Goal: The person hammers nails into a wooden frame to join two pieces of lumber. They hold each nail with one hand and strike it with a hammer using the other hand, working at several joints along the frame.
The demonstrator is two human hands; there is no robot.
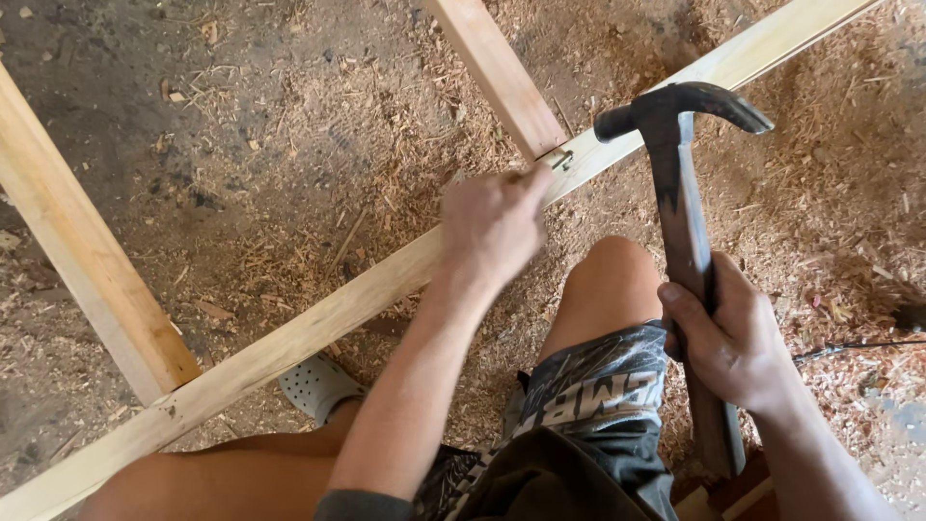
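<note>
On the far left a short wood piece (92, 265) leans down and meets the long wood rail (289, 342), which runs from the bottom left up to the top right. Both lie over a dirt floor (241, 125) thick with sawdust and wood chips. Under the rail, near the person's knee, sits a grey shoe with holes (316, 384).

In the middle, the left hand (492, 227) reaches out to the rail. Its fingers are curled and pinched at the tips, right by a small nail (562, 159) that is bent over at the spot where a second short wood piece (497, 72) meets the rail. The hand is a bit blurry, so I cannot tell if the fingers have hold of the nail or only touch the wood beside it.

To the right, the right hand (733, 338) is wrapped tight around the handle of a claw hammer (680, 174). The hammer head is up in the air, just beside the joint and above the rail.

It looks like the nailing step at this joint. The bent nail seems to need fixing or holding straight, and the fingers would need to be out of the way of the hammer head.

There are no boxes, cups or buckets to see here, so nothing is held inside anything.
</note>
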